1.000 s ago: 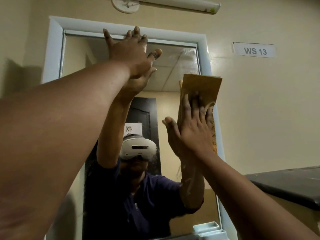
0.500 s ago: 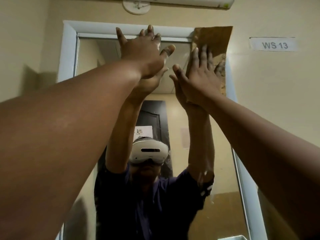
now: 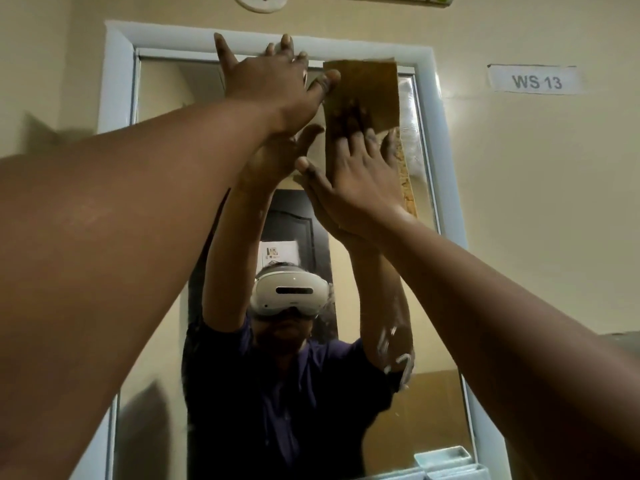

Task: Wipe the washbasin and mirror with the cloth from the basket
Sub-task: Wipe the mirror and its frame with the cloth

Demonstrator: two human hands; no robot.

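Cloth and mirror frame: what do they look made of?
Cloth: looks like thin brown woven or microfibre fabric, matte; it lies flat on the glass under the right hand. Mirror frame: pale blue-white, smooth, slightly glossy, probably painted wood or plastic; I cannot tell which.

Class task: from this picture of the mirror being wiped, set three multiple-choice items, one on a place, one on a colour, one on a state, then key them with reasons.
1. Where on the mirror is the cloth?
A. top right
B. bottom left
C. middle left

2. What colour is the cloth?
A. blue
B. brown
C. white

3. How is the right hand on the cloth?
A. fist round it
B. flat, fingers straight, pressing
C. off it

Key:
1 A, it lies under the frame's top right corner.
2 B, it shows brown against the pale frame.
3 B, the fingers lie spread and straight on it; the left hand is also flat, beside the cloth.
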